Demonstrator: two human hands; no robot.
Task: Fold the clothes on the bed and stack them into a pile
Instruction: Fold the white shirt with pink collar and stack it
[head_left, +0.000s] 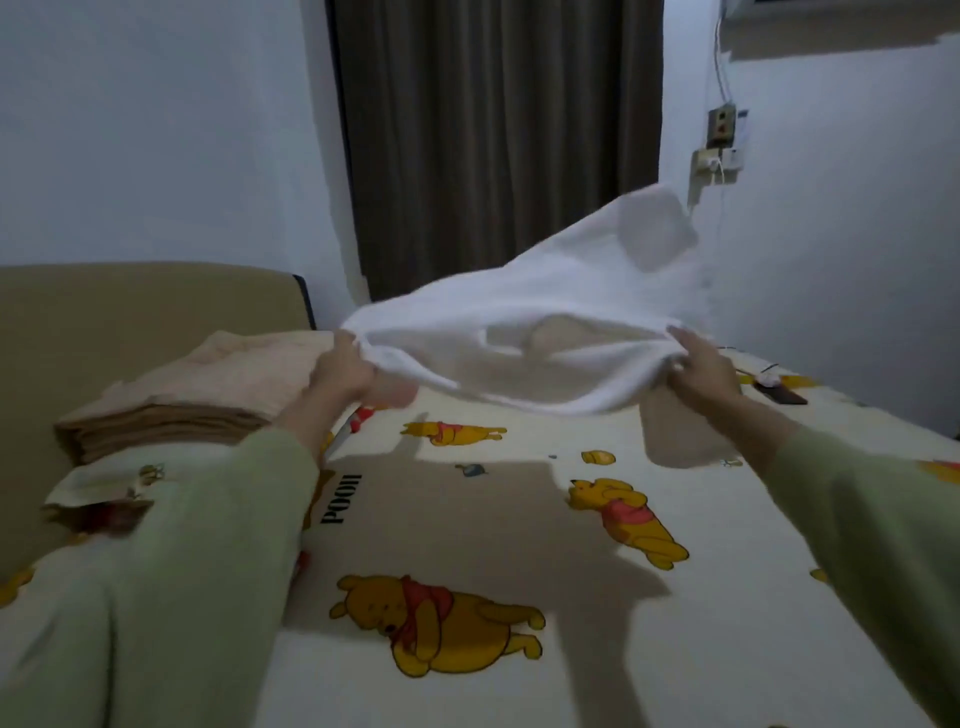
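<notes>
A: The left hand (340, 370) and right hand (698, 366) are each pinching an edge of the white garment (524, 312), which is billowing above the bed (519, 519).
B: It's risking landing bunched, or brushing the folded pile (208, 384) at far left.

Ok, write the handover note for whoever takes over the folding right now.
Left hand: grips the near left edge of the white garment.
Right hand: grips its near right edge.
The garment is in the air over the bed, spread out, not yet folded.
Done: a pile of folded beige clothes sits on the bed's left side.
Left: lay the white garment down, fold it and stack it on the pile. A beige piece under the right hand may also need folding.
</notes>
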